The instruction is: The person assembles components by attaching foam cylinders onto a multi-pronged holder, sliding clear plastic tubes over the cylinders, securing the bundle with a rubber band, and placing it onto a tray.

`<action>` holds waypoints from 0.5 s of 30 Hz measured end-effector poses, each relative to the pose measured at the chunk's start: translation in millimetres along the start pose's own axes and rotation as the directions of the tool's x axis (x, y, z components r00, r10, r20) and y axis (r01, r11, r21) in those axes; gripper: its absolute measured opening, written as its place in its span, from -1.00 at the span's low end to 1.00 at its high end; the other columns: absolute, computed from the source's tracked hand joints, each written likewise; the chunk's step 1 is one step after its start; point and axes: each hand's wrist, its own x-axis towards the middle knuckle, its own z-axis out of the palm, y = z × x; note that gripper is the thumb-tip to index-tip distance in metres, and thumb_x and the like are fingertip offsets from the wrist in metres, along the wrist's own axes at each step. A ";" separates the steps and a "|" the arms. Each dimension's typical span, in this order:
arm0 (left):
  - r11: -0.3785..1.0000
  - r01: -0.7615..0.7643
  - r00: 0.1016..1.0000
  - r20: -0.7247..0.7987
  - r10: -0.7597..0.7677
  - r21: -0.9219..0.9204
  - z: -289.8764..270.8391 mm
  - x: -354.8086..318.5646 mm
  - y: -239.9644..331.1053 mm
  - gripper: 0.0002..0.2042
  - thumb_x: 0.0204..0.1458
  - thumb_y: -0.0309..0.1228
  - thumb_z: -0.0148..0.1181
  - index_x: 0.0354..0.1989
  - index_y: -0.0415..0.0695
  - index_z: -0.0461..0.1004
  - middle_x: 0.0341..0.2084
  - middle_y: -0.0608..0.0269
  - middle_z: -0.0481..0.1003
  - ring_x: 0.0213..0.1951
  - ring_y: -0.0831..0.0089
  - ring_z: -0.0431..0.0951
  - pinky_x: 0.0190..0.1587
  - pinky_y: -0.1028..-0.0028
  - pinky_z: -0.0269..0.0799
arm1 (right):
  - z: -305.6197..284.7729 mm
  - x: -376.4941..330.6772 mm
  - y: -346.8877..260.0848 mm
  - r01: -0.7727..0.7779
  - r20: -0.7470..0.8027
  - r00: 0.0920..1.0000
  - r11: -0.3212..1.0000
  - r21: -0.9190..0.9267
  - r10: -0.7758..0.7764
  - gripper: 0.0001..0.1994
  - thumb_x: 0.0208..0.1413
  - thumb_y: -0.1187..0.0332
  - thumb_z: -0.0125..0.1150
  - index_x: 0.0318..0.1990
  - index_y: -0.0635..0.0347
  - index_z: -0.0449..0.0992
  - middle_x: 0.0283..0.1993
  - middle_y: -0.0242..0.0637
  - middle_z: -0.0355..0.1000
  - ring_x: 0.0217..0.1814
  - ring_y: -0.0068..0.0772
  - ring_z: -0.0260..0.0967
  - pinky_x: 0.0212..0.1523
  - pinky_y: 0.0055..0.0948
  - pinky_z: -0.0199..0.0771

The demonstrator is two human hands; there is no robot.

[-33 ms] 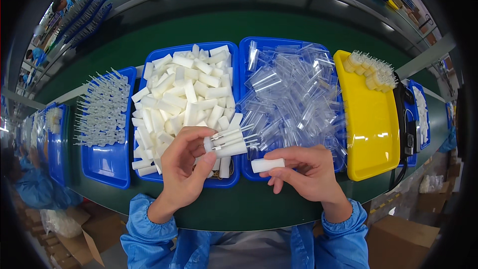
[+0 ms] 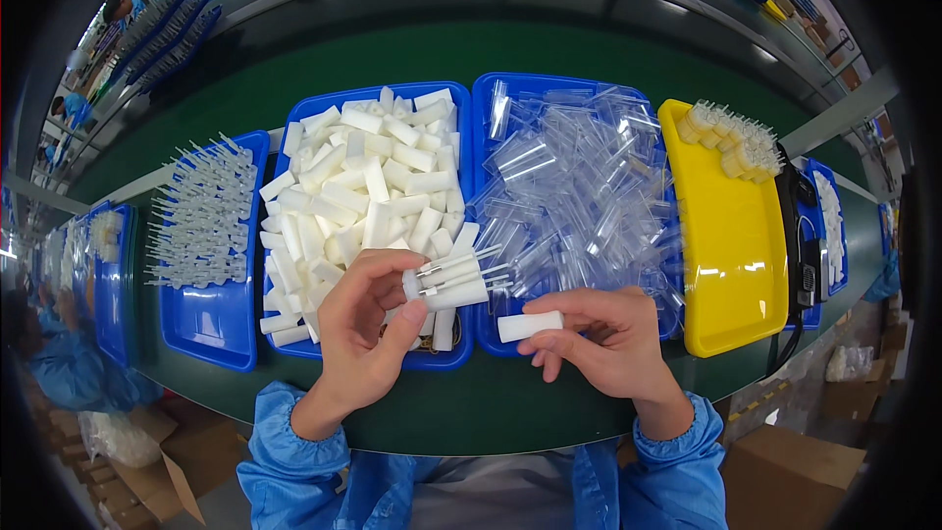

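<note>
My left hand (image 2: 365, 329) grips a bundle of white nozzles (image 2: 453, 282) with their tips pointing right, while my right hand (image 2: 601, 344) pinches a white cap (image 2: 530, 326) lying crosswise, just below and right of those tips.

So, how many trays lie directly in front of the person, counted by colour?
Blue trays: 3, namely the nozzle tray, the white-tube tray and the clear-cap tray.
Yellow tray: 1.
Total: 4.
</note>
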 end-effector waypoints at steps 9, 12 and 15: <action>0.998 0.057 0.998 -0.017 -0.057 -0.009 5.6 -1.6 2.0 -0.65 0.15 -0.52 0.17 0.09 -0.38 0.37 0.02 0.04 0.41 0.08 0.30 0.47 0.15 0.35 0.36 | -4.1 0.8 9.6 0.058 -0.110 0.992 0.998 0.014 -0.056 -0.83 0.23 0.54 0.24 -0.06 0.38 0.57 -0.32 -0.17 0.59 -0.45 -0.63 0.48 -0.40 -0.62 0.49; 0.998 0.047 0.999 0.005 -0.047 -0.039 4.7 -0.9 -0.5 -0.62 0.10 -0.61 0.20 0.12 -0.36 0.38 0.02 0.06 0.41 0.09 0.31 0.50 0.14 0.35 0.43 | -2.7 2.5 3.7 0.077 -0.135 0.988 0.996 0.052 -0.069 -0.82 0.26 0.56 0.15 -0.03 0.41 0.53 -0.29 -0.09 0.58 -0.47 -0.57 0.49 -0.39 -0.57 0.54; 0.999 0.027 0.998 0.050 -0.026 -0.023 4.0 -1.7 -4.4 -0.57 0.05 -0.70 0.24 0.14 -0.33 0.39 0.03 0.07 0.41 0.08 0.32 0.53 0.13 0.36 0.49 | -9.2 2.4 4.6 0.108 -0.163 0.982 0.993 0.047 -0.100 -0.80 0.28 0.58 0.08 0.01 0.42 0.50 -0.26 -0.07 0.58 -0.46 -0.57 0.48 -0.39 -0.57 0.53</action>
